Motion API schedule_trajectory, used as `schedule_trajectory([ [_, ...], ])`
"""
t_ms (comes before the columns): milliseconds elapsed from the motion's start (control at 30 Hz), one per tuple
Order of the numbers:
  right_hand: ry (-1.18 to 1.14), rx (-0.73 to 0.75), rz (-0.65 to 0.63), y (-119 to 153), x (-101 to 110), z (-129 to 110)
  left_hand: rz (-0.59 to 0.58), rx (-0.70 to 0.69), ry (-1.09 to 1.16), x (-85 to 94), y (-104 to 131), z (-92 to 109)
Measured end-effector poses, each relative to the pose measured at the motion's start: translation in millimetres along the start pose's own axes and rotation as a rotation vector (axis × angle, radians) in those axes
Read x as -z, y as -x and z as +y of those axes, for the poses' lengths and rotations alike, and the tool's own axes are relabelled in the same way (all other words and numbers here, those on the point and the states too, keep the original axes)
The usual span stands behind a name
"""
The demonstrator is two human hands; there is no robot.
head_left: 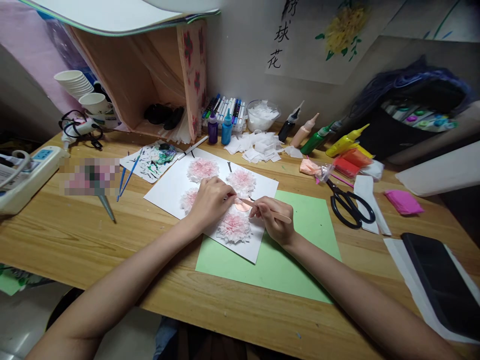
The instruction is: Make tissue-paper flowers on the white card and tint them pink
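White paper [165,196] lies tilted on the table, partly over a green sheet [315,220]. Pink and white ruffled paper flowers [234,226] stand on it around a small peach patch [243,205]. My right hand [275,217] grips a thin wooden stick [282,217], its tip at the patch. Over the left part of the paper rests my left hand [212,200], fingers bent together near the stick's tip and partly covering one flower. What those fingers pinch, if anything, is too small to make out.
White paper scraps [258,146] lie behind the paper, beside paint bottles [226,129]. Black scissors [350,207] and a dark phone-like object [440,280] are at right. Brushes [129,175], a paint-smeared sheet [152,162] and a glue gun [102,195] are at left.
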State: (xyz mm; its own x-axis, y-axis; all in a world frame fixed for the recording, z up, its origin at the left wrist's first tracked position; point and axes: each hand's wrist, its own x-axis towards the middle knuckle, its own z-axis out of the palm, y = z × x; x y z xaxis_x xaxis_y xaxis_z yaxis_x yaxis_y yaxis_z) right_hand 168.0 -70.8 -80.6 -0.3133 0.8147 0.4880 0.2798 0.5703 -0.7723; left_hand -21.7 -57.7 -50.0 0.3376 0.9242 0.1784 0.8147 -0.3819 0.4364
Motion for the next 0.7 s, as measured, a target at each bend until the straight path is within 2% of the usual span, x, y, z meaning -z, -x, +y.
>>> schedule_trajectory([
  [267, 0.032, -0.02, -0.037, -5.0, -1.1, -1.7, 0.006, -0.005, -0.014, -1.2, 0.1, -0.3],
  [500, -0.16, -0.266, 0.031, -5.6, -6.0, 0.5, 0.005, -0.007, -0.009, -1.3, 0.6, -0.1],
  [700, -0.066, -0.146, 0.094, -1.2, -4.1, -0.6, 0.004, -0.001, -0.003, -1.7, 0.1, -1.7],
])
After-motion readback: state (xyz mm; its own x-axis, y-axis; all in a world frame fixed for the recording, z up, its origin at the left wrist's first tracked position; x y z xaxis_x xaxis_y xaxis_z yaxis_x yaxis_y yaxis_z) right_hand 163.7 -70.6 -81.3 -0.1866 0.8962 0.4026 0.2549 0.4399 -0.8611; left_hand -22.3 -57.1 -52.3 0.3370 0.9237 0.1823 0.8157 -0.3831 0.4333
